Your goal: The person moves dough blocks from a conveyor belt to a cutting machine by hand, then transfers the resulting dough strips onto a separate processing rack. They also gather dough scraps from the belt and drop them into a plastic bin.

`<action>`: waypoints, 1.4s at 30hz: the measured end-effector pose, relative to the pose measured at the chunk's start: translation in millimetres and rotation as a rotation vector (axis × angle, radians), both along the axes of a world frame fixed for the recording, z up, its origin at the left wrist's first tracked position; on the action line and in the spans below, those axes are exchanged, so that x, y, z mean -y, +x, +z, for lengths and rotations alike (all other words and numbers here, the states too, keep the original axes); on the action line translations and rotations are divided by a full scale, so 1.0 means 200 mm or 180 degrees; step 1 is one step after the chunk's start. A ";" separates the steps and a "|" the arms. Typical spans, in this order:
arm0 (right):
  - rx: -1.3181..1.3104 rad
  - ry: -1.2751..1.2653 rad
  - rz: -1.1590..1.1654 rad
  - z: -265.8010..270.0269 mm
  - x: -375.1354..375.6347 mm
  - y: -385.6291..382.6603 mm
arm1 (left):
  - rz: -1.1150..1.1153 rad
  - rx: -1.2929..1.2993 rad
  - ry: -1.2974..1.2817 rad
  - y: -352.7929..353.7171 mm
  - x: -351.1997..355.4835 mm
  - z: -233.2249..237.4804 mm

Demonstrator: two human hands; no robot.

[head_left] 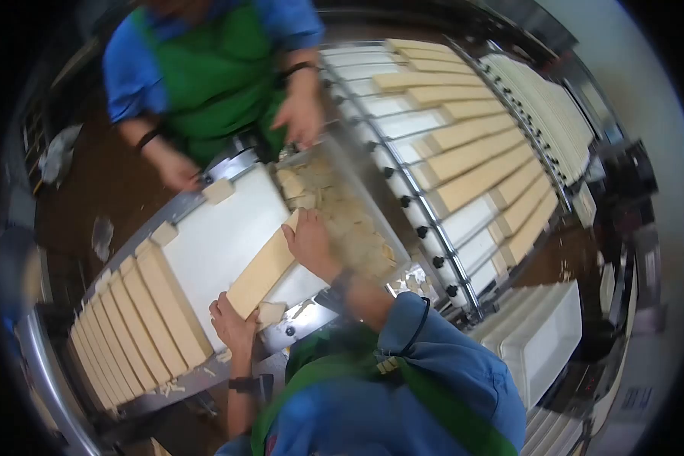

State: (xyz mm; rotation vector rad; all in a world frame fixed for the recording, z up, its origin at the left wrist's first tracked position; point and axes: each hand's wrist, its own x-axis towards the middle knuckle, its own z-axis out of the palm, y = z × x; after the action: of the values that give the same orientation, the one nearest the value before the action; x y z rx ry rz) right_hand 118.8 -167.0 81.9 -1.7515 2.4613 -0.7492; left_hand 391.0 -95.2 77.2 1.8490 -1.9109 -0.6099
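A long tan bar (260,273) lies slanted across a white conveyor belt (213,243). My left hand (232,323) grips its near end at the belt's edge. My right hand (309,243) holds its far end, next to a tray of broken tan scraps (353,228). A small broken piece (270,313) lies by my left hand. Several similar bars (140,327) lie side by side on the belt to the left.
A co-worker in a blue shirt and green apron stands across the belt, one hand (176,169) by a small block (219,190), the other hand (302,114) over the tray. A roller conveyor (425,220) carries more bars (471,156) on the right. White tubs (539,334) stand lower right.
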 end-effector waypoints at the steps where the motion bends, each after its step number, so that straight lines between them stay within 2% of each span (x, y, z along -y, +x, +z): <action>1: 0.0126 -0.0262 -0.0166 0.04 -0.06 -0.07 | -0.0028 0.0034 -0.0118 -0.07 -0.01 0.05; 2: 0.0135 -0.0277 -0.0255 0.10 -0.12 -0.17 | -0.0122 -0.0145 -0.0186 -0.18 -0.02 0.13; 4: -0.0171 -0.0629 -0.0918 0.23 -0.31 -0.42 | -0.0375 -0.0210 -0.0406 -0.43 -0.04 0.21; 6: 0.0076 -0.0523 -0.1103 0.28 -0.46 -0.78 | -0.0713 -0.0427 -0.0696 -0.73 -0.09 0.36; 8: -0.0348 -0.1600 -0.1553 0.34 -0.61 -1.09 | -0.1015 -0.0446 -0.0780 -1.03 -0.14 0.44; 10: -0.0312 -0.1575 -0.2030 0.48 -0.78 -1.37 | -0.1289 -0.0473 -0.0864 -1.29 -0.23 0.54; 12: -0.0043 -0.1379 -0.2382 0.53 -0.92 -1.64 | -0.1868 -0.0336 -0.0795 -1.53 -0.32 0.64; 13: -0.0049 -0.1390 -0.2396 0.51 -0.99 -1.78 | -0.1884 -0.0342 -0.0805 -1.63 -0.37 0.67; 15: 0.0231 -0.1024 -0.2382 0.38 -1.08 -2.07 | -0.2330 -0.0403 -0.0373 -1.82 -0.44 0.72; 16: 0.0225 -0.1035 -0.2390 0.32 -1.10 -2.18 | -0.2339 -0.0408 -0.0382 -1.89 -0.45 0.73; 18: 0.0339 0.0356 -0.2335 0.28 -1.12 -2.34 | -0.2735 -0.0396 0.0189 -2.02 -0.48 0.76; 19: 0.0339 0.0357 -0.2328 0.28 -1.12 -2.38 | -0.2728 -0.0397 0.0190 -2.08 -0.48 0.78; 21: -0.0146 0.0979 -0.2294 0.29 -1.11 -2.41 | -0.2703 -0.0240 0.0325 -2.19 -0.47 0.80; 22: -0.0128 0.0986 -0.2284 0.29 -1.11 -2.42 | -0.2695 -0.0221 0.0333 -2.23 -0.45 0.76; 24: -0.0936 0.0904 -0.2664 0.29 -1.13 -2.42 | -0.2650 -0.0993 0.0390 -2.34 -0.41 0.60; 27: -0.1350 0.0640 -0.2601 0.29 -1.18 -2.33 | -0.2328 -0.1167 0.0283 -2.47 -0.43 0.47; 31: -0.1013 0.0279 -0.1994 0.22 -1.25 -2.06 | -0.1922 -0.1281 0.0547 -2.48 -0.45 0.54; 33: 0.0388 -0.0119 -0.0854 0.18 -1.29 -1.90 | -0.2013 -0.1632 0.0694 -2.43 -0.44 0.50; 34: 0.0426 -0.0082 -0.0785 0.22 -1.30 -1.82 | -0.1932 -0.1608 0.0713 -2.42 -0.44 0.45; 37: 0.0252 0.0283 -0.0413 0.30 -1.33 -1.69 | -0.1903 -0.2020 0.0318 -2.43 -0.42 0.33; 39: -0.0408 0.0373 -0.0522 0.31 -1.33 -1.68 | -0.2039 -0.2202 0.0374 -2.39 -0.41 0.31; 40: -0.0659 0.0359 -0.0517 0.31 -1.31 -1.68 | -0.1943 -0.2299 0.0561 -2.36 -0.41 0.32; 42: -0.0986 0.0462 -0.0456 0.34 -1.29 -1.65 | -0.1759 -0.2314 0.0443 -2.24 -0.39 0.33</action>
State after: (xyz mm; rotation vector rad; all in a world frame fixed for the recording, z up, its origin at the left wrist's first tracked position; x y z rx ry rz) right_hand -210.9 91.0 150.4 -1.7692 2.7796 -0.3118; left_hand -57.9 -17.4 143.0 0.9146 -1.8488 -1.3900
